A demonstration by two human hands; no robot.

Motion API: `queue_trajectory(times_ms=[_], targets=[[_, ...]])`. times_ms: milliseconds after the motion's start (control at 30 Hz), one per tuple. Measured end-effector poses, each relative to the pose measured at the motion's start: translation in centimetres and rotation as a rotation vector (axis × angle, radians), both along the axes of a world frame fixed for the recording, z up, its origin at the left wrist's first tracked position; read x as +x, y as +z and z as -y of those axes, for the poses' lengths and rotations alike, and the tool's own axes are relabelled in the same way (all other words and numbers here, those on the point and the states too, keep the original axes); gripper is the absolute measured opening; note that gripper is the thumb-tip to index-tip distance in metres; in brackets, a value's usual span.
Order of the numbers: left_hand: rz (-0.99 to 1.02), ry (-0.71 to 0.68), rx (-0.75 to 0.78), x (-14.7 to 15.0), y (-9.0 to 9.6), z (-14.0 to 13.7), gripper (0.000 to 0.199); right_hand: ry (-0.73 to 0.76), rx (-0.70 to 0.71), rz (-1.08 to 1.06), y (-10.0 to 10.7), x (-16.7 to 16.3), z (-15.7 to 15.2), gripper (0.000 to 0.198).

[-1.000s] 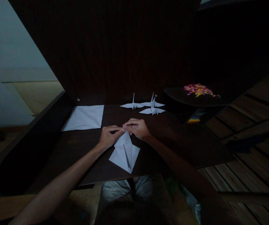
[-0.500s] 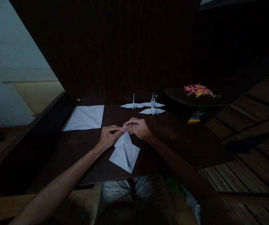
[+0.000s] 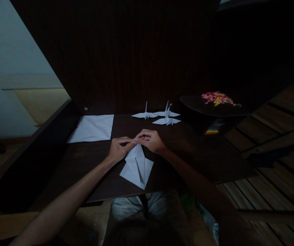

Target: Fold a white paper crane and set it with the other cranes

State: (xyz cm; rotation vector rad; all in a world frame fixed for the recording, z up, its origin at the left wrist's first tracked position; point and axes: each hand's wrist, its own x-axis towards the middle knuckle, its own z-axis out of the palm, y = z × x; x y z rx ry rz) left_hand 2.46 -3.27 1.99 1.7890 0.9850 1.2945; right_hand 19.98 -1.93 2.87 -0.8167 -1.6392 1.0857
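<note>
Centrally, our left hand (image 3: 118, 150) and right hand (image 3: 152, 141) meet, thumbs and fingers pinched together on the far tip of a white folded paper (image 3: 137, 167) near the front of the dark desk (image 3: 177, 167). We seem to be shaping a fold at that tip, which our fingers hide; next, we judge, comes a firm, even crease, holding the layers aligned.

Probably a room in a home: under the left hand (image 3: 120, 149) and right hand (image 3: 153, 140) lies a dark wooden desk (image 3: 93, 171); past the right hand sits a small rounded shelf (image 3: 190, 102), and farther right, wooden slats (image 3: 287, 121) like a bed base's; well left of both, a pale wall (image 3: 13, 51).
</note>
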Motion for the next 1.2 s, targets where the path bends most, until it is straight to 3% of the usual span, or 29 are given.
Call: queue_trajectory(times_ms=[1200], targets=[[-0.017,-0.006,-0.001,0.26,0.49,0.44,0.015,-0.021,0.07,-0.029,0.6,0.01,0.49,0.018]])
